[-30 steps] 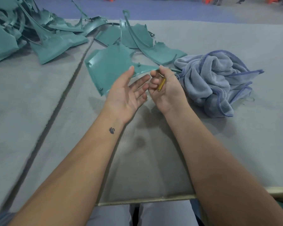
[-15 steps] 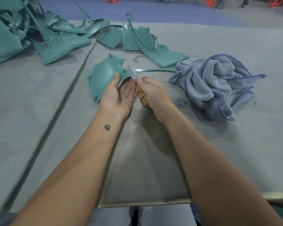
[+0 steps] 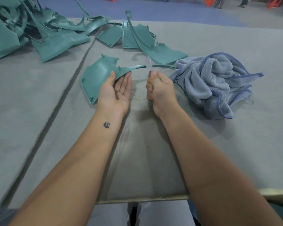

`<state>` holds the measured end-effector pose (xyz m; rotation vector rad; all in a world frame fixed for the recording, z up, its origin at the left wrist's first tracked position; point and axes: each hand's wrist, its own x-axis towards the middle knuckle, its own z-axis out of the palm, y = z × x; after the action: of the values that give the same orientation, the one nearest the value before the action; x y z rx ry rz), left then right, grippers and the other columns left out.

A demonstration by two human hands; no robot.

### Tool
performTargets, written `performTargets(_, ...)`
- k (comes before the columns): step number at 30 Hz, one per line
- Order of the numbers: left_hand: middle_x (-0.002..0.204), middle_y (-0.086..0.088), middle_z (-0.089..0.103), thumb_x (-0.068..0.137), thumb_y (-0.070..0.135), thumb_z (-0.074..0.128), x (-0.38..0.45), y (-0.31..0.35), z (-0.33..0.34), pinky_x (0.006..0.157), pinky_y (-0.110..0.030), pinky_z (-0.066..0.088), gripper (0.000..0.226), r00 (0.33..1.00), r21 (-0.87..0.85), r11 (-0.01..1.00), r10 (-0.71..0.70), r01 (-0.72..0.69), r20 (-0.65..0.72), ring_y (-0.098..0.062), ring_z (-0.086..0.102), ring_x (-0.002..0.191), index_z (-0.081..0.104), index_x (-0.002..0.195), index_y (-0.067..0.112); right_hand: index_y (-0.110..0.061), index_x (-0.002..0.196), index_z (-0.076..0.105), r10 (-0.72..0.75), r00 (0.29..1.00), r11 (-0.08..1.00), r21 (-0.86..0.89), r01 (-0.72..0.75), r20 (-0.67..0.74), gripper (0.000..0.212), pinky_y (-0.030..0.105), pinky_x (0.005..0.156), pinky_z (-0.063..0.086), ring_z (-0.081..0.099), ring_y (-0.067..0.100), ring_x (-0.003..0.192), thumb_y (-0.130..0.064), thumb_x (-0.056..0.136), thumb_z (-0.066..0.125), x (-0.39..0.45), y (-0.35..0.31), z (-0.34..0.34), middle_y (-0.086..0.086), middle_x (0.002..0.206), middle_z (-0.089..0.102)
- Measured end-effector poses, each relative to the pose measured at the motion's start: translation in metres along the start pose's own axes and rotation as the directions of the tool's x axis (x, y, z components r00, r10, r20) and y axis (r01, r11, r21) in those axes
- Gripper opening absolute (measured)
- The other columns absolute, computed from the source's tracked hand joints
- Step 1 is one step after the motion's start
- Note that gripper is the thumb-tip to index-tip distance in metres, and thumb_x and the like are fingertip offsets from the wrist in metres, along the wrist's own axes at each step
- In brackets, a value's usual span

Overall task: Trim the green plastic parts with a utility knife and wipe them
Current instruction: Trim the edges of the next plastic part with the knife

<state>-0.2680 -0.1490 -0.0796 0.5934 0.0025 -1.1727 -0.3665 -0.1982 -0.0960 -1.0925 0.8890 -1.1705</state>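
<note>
A curved green plastic part [image 3: 98,74] with a long thin arm lies tilted on the grey table. My left hand [image 3: 116,90] holds its near edge between thumb and fingers, palm up. To its right, my right hand [image 3: 158,88] is closed around the utility knife [image 3: 148,66]. The blade is blurred by motion and sits at the part's thin arm. A crumpled blue-grey cloth [image 3: 216,82] lies just right of my right hand.
A big heap of green parts [image 3: 31,30] covers the far left of the table. A few more green parts [image 3: 137,38] lie behind the one I hold. A dark seam [image 3: 55,108] runs across the grey table cover. The table's near edge [image 3: 142,199] is above my lap.
My left hand has taken hold of the green part's edge. My right hand has turned the knife blade outward and swept it right along the thin arm.
</note>
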Motion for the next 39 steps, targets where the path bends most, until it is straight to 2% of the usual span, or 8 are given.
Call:
performTargets(5, 0.072, -0.017, 0.072, 0.095, 0.012, 0.059, 0.0, 0.014, -0.005, 0.061, -0.029, 0.06, 0.015, 1.0, -0.066, 0.997, 0.031, -0.031, -0.002, -0.022, 0.073, 0.065, 0.061, 0.092, -0.002, -0.014, 0.069, 0.042, 0.058, 0.998, 0.986, 0.161, -0.053, -0.025, 0.035, 0.018, 0.035, 0.018, 0.025, 0.005, 0.038, -0.017, 0.104, 0.04, -0.001, -0.007, -0.004, -0.001, 0.056, 0.035)
performTargets(11, 0.075, -0.01, 0.074, 0.098, 0.02, 0.054, 0.004, 0.008, -0.005, 0.067, -0.026, 0.06, 0.018, 0.999, 0.103, 0.995, 0.004, -0.008, 0.039, -0.017, 0.073, 0.07, 0.062, 0.096, 0.004, -0.013, 0.067, 0.049, -0.106, 0.948, 0.975, -0.154, 0.158, 0.301, 0.034, 0.013, 0.039, 0.028, 0.034, 0.005, 0.04, -0.012, 0.101, 0.046, -0.009, 0.003, 0.002, 0.002, 0.052, 0.04)
performTargets(13, 0.074, -0.01, 0.074, 0.099, 0.02, 0.051, 0.005, 0.006, -0.005, 0.071, -0.027, 0.06, 0.021, 0.998, 0.144, 0.99, -0.007, -0.002, 0.062, -0.017, 0.072, 0.07, 0.063, 0.095, 0.003, -0.015, 0.066, 0.048, -0.115, 0.938, 0.949, -0.243, 0.201, 0.327, 0.035, 0.016, 0.043, 0.028, 0.032, 0.008, 0.044, -0.013, 0.1, 0.046, -0.007, 0.006, 0.005, 0.005, 0.056, 0.036)
performTargets(20, 0.074, -0.012, 0.074, 0.099, 0.017, 0.051, 0.006, 0.005, -0.004, 0.071, -0.031, 0.059, 0.019, 0.997, 0.128, 0.992, -0.022, 0.013, 0.071, -0.02, 0.073, 0.078, 0.062, 0.096, 0.002, -0.018, 0.065, 0.051, -0.138, 0.957, 0.938, -0.275, 0.209, 0.256, 0.031, 0.021, 0.047, 0.027, 0.031, 0.009, 0.049, -0.021, 0.096, 0.049, -0.001, 0.012, 0.005, 0.0, 0.057, 0.038)
performTargets(23, 0.087, -0.011, 0.073, 0.099, 0.016, 0.051, 0.005, 0.003, -0.003, 0.072, -0.032, 0.059, 0.018, 0.996, 0.087, 0.996, -0.026, 0.019, 0.082, -0.017, 0.068, 0.088, 0.061, 0.097, 0.001, -0.019, 0.063, 0.051, -0.156, 0.963, 0.941, -0.263, 0.212, 0.22, 0.034, 0.024, 0.049, 0.027, 0.031, 0.01, 0.05, -0.019, 0.097, 0.049, -0.002, 0.012, 0.004, -0.008, 0.05, 0.038)
performTargets(27, 0.095, -0.011, 0.069, 0.099, 0.016, 0.051, 0.005, 0.001, -0.002, 0.075, -0.032, 0.058, 0.017, 0.997, 0.072, 0.997, -0.022, 0.016, 0.08, -0.016, 0.067, 0.091, 0.06, 0.099, 0.001, -0.014, 0.067, 0.051, -0.166, 0.966, 0.94, -0.264, 0.216, 0.198, 0.033, 0.025, 0.051, 0.027, 0.031, 0.011, 0.052, -0.016, 0.099, 0.048, -0.003, 0.011, 0.005, -0.001, 0.055, 0.037)
performTargets(34, 0.093, -0.01, 0.069, 0.099, 0.016, 0.051, 0.002, -0.004, 0.0, 0.07, -0.03, 0.058, 0.017, 0.996, 0.014, 0.999, -0.035, 0.034, 0.077, -0.014, 0.066, 0.088, 0.059, 0.095, 0.001, -0.022, 0.056, 0.044, -0.164, 0.976, 0.955, -0.224, 0.194, 0.146, 0.044, 0.027, 0.051, 0.026, 0.03, 0.011, 0.052, -0.015, 0.099, 0.049, -0.004, 0.011, 0.004, -0.011, 0.049, 0.035)
performTargets(39, 0.071, -0.014, 0.072, 0.099, 0.015, 0.051, 0.001, -0.007, 0.002, 0.07, -0.031, 0.058, 0.018, 0.996, -0.027, 0.999, -0.033, 0.036, 0.085, -0.017, 0.071, 0.079, 0.059, 0.094, 0.0, -0.017, 0.06, 0.046, -0.177, 0.977, 0.955, -0.22, 0.2, 0.119, 0.039, 0.029, 0.053, 0.028, 0.031, 0.011, 0.054, -0.014, 0.099, 0.049, -0.003, 0.013, 0.004, -0.007, 0.054, 0.036)
